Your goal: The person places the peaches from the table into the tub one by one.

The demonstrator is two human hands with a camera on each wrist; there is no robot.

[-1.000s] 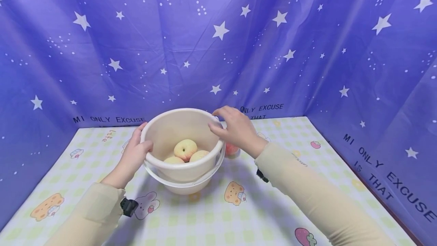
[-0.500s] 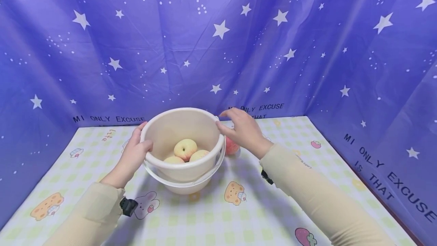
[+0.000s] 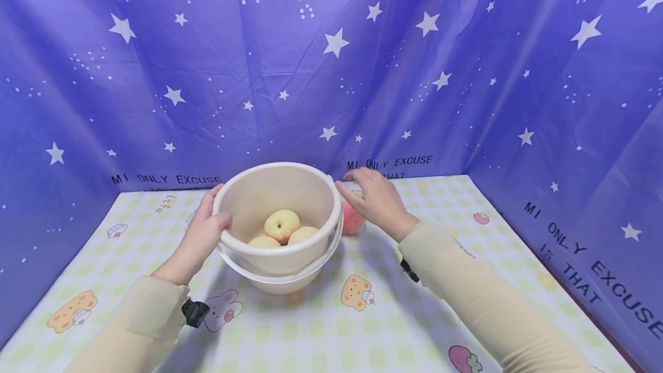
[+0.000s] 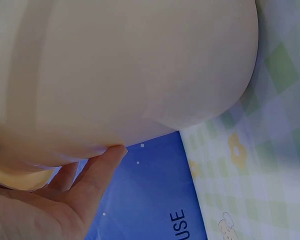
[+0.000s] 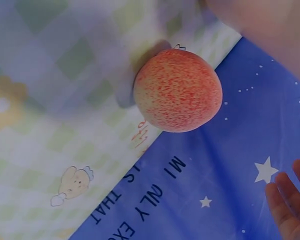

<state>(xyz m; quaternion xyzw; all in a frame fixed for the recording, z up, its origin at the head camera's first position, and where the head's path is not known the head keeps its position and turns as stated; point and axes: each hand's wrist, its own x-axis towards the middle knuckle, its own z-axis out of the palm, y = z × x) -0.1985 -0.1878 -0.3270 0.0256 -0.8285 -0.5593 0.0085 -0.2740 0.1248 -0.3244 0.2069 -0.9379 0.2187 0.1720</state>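
Observation:
In the head view, a cream plastic bucket is on the table, its white handle hanging down at the front. My left hand grips its left rim, thumb on the inside edge and fingers along the outer wall. Several peaches lie inside, a pale yellow peach uppermost. To the bucket's right, my right hand holds nothing, its fingers loosely bent close to the rim. A red peach lies on the table below that hand, partly behind the bucket in the head view.
A checked tablecloth with cartoon prints covers the table. Blue star-patterned curtains rise at the back and along both sides.
My right hand has shifted right, off the bucket's right rim, and more of the red peach shows. My left hand and the bucket have stayed in place.

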